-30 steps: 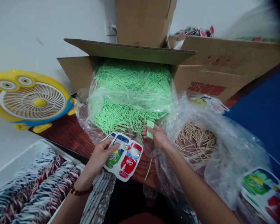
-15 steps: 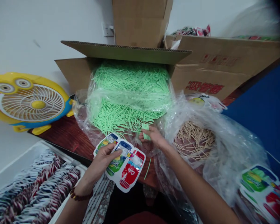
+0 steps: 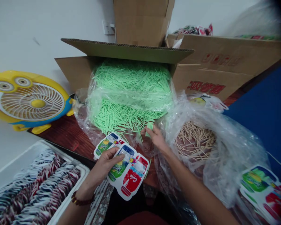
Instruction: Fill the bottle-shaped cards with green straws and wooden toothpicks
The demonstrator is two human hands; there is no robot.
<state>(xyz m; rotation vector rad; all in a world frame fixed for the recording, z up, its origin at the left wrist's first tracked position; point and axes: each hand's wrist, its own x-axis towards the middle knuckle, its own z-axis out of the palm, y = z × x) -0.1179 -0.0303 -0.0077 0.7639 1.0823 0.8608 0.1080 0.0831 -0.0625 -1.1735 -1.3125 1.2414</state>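
Pinching pouch, thumb uppermost: left hand | right hand: curled round green sticks

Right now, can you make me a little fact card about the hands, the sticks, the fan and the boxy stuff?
Left hand: holds a Sprite-and-Cola packet, another packet behind it
Right hand: pinches a small green bundle
Green sticks: big pile, in front of an open cardboard box and partly inside
Brown sticks: smaller pile, right side
Fan: yellow and blue, big eyes, left side
White bin: rows of packets
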